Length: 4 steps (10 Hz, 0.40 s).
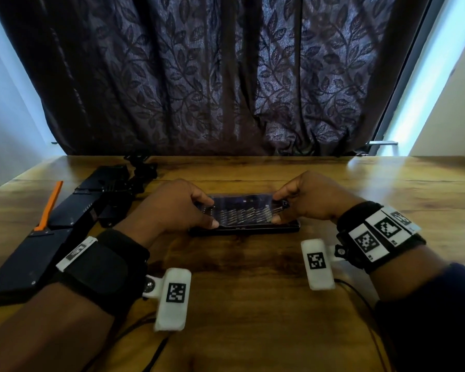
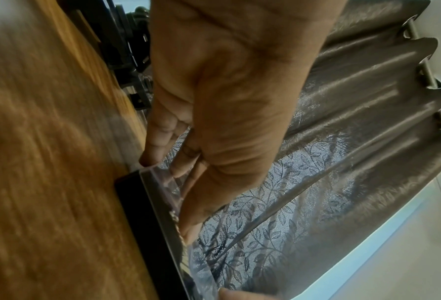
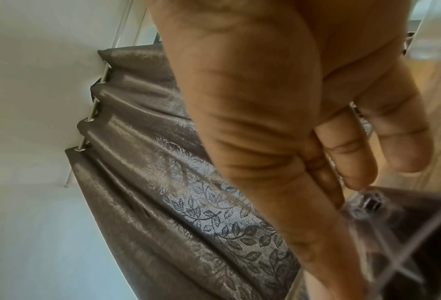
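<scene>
Pinching the clear lid (image 1: 242, 202) at both ends, my left hand (image 1: 172, 208) and right hand (image 1: 312, 200) hold it right over the black tray (image 1: 242, 231). The head view shows rows of bits (image 1: 239, 214) beneath it, and only my left wrist view catches the lid's edge meeting the tray's side.

A bit case (image 1: 243, 230) lies mid-bench (image 1: 253, 291), long side parallel to the front edge, its lid (image 1: 242, 208) on top. The left grip (image 1: 172, 208) holds the lid's left end, and the right grip (image 1: 309, 200) holds its right end. A row of flat boxes (image 1: 65, 210) runs along the left edge, with a slim tool (image 1: 50, 205) to their left. A curtain (image 1: 212, 76) hangs behind the back edge.
</scene>
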{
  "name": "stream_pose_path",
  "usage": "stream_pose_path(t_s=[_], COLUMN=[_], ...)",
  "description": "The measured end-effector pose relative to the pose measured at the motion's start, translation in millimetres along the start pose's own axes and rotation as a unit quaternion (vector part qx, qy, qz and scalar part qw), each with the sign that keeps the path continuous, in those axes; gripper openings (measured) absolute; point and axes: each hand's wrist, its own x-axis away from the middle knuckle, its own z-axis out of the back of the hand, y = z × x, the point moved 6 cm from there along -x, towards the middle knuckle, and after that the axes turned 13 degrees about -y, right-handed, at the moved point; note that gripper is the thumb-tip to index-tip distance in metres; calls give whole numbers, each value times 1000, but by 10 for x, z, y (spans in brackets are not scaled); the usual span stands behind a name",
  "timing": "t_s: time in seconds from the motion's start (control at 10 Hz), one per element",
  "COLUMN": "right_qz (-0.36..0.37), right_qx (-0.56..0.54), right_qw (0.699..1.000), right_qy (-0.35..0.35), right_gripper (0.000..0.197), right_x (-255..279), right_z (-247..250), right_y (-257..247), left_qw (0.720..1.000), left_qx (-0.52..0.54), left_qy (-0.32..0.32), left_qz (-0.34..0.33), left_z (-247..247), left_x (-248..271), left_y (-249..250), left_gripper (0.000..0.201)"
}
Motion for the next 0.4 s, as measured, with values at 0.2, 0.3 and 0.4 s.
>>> stream_pose_path(t_s=[0.2, 0.3, 0.4], right_qz=[41, 50, 22], right_qx=[-37, -54, -32], right_qw=[998, 997, 998], right_qy=[22, 13, 38], right_gripper=[18, 18, 35], right_x=[-66, -50, -33], right_z=[40, 160, 416], right_y=[101, 17, -92], left_qw=[999, 999, 999], left_qx=[-6, 11, 25], left_qy=[17, 11, 22], left_qz=[27, 37, 27], left_z=[-27, 83, 367], left_x=[20, -10, -159], left_y=[33, 219, 497], left_gripper=[52, 54, 44])
